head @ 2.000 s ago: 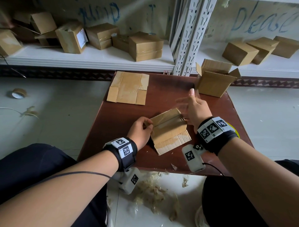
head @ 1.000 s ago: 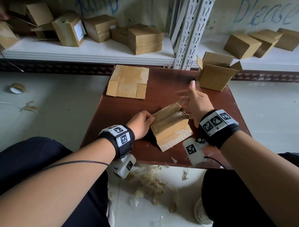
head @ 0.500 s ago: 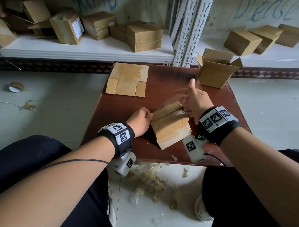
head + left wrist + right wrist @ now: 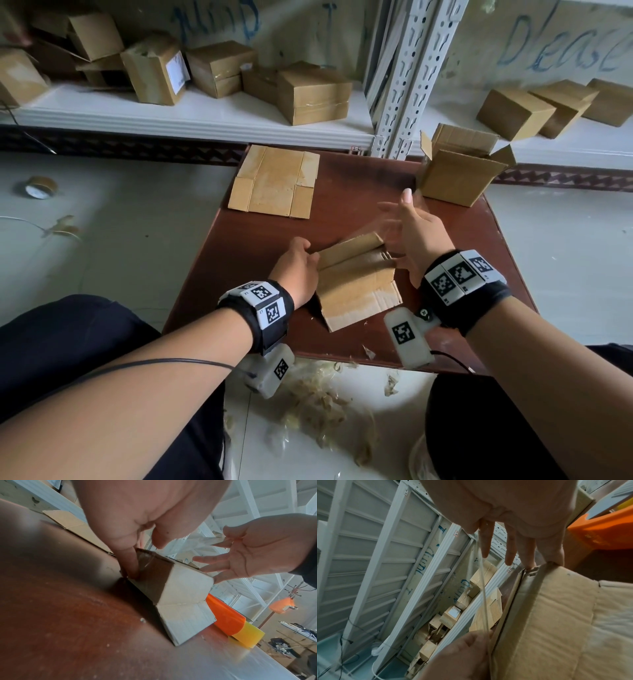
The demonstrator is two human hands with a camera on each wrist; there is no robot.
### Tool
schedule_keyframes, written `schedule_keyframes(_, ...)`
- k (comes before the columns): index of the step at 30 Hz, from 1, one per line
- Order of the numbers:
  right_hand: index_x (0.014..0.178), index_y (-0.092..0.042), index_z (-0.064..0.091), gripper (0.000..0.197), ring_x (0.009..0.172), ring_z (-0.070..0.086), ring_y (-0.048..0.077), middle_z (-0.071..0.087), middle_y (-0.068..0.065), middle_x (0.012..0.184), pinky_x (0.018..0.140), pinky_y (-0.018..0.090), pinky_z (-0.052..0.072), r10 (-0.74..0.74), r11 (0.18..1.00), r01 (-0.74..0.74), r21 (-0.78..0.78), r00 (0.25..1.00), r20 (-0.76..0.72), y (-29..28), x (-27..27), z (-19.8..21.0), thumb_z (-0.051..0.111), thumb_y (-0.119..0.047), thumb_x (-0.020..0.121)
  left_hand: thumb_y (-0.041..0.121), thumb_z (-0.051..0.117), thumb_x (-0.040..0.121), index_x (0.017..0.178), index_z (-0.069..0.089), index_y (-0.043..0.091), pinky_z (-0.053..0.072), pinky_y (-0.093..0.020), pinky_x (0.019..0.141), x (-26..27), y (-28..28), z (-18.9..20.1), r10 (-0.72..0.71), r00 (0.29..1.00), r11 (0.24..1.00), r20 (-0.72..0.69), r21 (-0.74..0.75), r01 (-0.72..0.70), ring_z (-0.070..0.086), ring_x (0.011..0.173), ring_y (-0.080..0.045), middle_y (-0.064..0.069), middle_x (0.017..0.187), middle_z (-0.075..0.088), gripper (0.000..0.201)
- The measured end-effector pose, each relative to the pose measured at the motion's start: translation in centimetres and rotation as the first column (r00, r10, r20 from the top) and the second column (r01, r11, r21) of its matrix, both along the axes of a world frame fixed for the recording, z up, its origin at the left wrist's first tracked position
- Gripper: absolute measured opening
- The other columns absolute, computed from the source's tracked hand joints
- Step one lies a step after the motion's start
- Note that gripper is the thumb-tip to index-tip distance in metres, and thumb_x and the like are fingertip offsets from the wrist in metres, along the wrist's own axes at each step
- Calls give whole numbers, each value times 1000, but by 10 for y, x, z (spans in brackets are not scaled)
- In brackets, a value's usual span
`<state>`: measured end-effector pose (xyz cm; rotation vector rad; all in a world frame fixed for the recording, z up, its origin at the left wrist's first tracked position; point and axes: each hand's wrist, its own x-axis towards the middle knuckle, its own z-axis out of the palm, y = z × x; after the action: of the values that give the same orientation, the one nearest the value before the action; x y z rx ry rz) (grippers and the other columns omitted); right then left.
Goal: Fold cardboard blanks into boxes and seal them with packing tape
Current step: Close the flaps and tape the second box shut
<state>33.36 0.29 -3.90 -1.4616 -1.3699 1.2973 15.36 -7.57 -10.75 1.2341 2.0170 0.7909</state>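
Observation:
A half-folded cardboard box [image 4: 356, 281] lies on its side in the middle of the brown table [image 4: 359, 192]. My left hand [image 4: 298, 263] grips its left end, one finger [image 4: 130, 561] pressed against the end flap. My right hand [image 4: 411, 233] hovers just over the box's right end with fingers spread. Its thumb and forefinger pinch a thin clear tape strip [image 4: 482, 588], which runs back across to the left hand [image 4: 467, 646]. The same tape strip [image 4: 202, 540] shows as a pale band in the left wrist view.
A flat cardboard blank [image 4: 274, 181] lies at the table's far left and an open box [image 4: 455, 171] stands at its far right. An orange and yellow tool [image 4: 224, 618] lies right of the box. A tape roll [image 4: 37, 186] and tape scraps [image 4: 318, 394] are on the floor. Several boxes [image 4: 311, 92] fill the shelf.
Both hands stay at the box's ends. The right hand has kept the tape strip lifted over the right end and shifted only slightly.

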Motion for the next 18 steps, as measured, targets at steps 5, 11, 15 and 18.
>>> schedule_keyframes(5, 105, -39, 79, 36, 87, 66, 19, 66, -7, 86, 82, 42, 56, 48, 999, -48, 17, 998, -27, -4, -2, -3, 49, -60, 104, 88, 73, 59, 159, 29, 16, 46, -32, 105, 1, -10, 6, -201, 973, 977, 110, -53, 208, 51, 131, -15, 3, 150, 44, 131)
schedule_keyframes(11, 106, -42, 79, 28, 96, 71, 23, 69, -7, 87, 83, 42, 60, 170, 984, -169, 48, 985, -11, -19, -4, -4, 53, -54, 104, 72, 87, 52, 131, 39, 26, 54, -42, 98, -7, -10, 5, -268, 914, 961, -303, -147, 233, 58, 113, -17, 7, 125, 51, 103)
schedule_keyframes(15, 96, -35, 80, 29, 86, 76, 28, 70, -9, 75, 80, 49, 61, 167, 980, -170, 101, 985, 43, -22, -3, -3, 56, -47, 105, 66, 82, 69, 138, 30, 19, 47, -44, 106, -8, -11, 2, -313, 866, 947, -390, -201, 251, 45, 126, -25, 0, 138, 39, 98)
schedule_keyframes(18, 88, -27, 78, 31, 84, 78, 32, 71, 7, 77, 81, 52, 62, 182, 976, -192, 101, 978, 103, -24, -3, -3, 57, -41, 106, 68, 77, 73, 135, 28, 17, 45, -46, 107, -9, -14, -2, -371, 806, 924, -462, -274, 268, 40, 128, -27, -3, 139, 35, 94)
